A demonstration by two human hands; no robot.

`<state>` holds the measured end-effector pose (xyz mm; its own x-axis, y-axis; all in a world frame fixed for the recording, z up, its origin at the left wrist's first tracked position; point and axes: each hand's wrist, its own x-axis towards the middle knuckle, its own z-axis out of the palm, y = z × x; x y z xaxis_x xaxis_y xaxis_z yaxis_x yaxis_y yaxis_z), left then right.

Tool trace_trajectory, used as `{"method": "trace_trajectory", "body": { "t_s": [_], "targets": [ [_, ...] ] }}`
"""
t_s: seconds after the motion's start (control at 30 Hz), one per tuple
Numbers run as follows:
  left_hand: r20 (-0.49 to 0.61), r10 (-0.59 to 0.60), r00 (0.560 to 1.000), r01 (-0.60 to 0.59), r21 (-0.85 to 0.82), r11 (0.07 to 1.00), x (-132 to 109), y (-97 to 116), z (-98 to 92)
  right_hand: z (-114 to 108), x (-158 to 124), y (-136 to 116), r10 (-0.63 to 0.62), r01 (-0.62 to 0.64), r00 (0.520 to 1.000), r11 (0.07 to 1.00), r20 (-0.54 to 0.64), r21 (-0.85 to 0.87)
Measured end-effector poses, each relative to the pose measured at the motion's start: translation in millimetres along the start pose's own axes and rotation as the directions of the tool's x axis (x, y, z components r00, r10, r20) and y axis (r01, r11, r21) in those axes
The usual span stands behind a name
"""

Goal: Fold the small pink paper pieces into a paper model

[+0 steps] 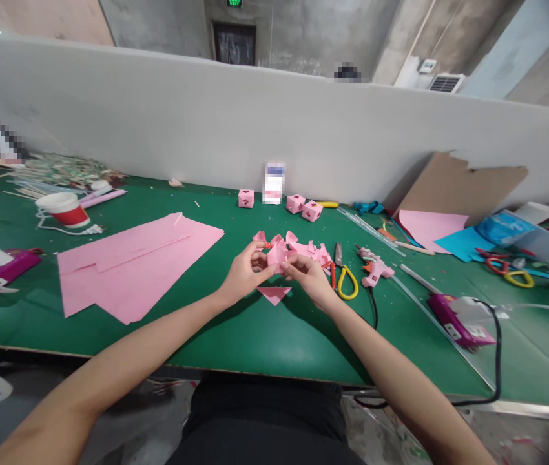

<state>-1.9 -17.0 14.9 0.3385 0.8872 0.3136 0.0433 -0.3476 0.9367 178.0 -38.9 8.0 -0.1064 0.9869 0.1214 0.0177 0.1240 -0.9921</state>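
Between both hands is a small piece of folded pink paper point(277, 254), raised a little above the green table. My left hand point(249, 266) pinches its left side with fingers curled. On the other side, the thumb and fingers of my right hand point(306, 274) close on its lower right edge. Just below the hands lies a pink paper triangle point(275, 295). Several cut pink paper scraps point(310, 250) are spread behind and to the right of the fingers. Scissors with yellow and red handles point(347, 282) rest right beside my right hand.
Large pink paper sheets point(134, 271) lie to the left. Several pink paper cubes point(246, 198) stand at the back near a phone-like card point(274, 183). To the right are a pink glue gun point(377, 270) and a purple power strip point(458, 321). A paper cup point(64, 210) stands far left.
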Motion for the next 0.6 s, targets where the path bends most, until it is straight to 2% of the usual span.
{"method": "trace_trajectory", "body": {
  "t_s": [0.6],
  "targets": [
    [-0.039, -0.005, 0.999, 0.006, 0.030, 1.000, 0.9, -0.8, 0.3, 3.7, -1.0, 2.7, -0.009, 0.009, 1.000, 1.000, 0.025, 0.005]
  ]
}}
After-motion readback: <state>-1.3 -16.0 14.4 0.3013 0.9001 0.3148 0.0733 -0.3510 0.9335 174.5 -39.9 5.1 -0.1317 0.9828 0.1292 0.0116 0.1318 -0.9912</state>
